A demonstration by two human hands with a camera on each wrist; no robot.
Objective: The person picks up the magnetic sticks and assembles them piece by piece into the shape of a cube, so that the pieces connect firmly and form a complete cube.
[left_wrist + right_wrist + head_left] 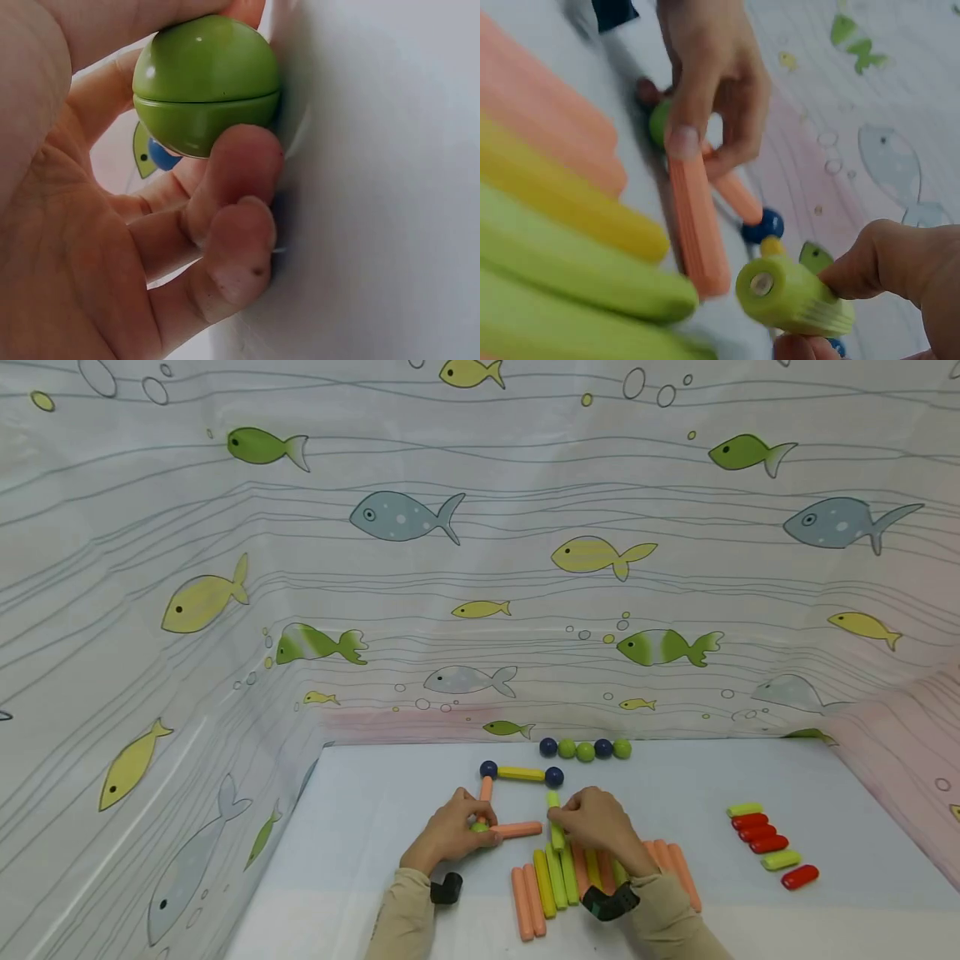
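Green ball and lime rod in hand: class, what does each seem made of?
Green ball: probably glossy plastic; bright highlights and a seam round its middle. Lime rod: likely duller plastic with ridged sides; the silvery disc in its end looks metallic.

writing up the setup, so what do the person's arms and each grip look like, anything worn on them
The left sleeve and right sleeve are beige and long. A small black left wrist camera and matching right wrist camera sit at the cuffs. The left grip and right grip are bare, without gloves.
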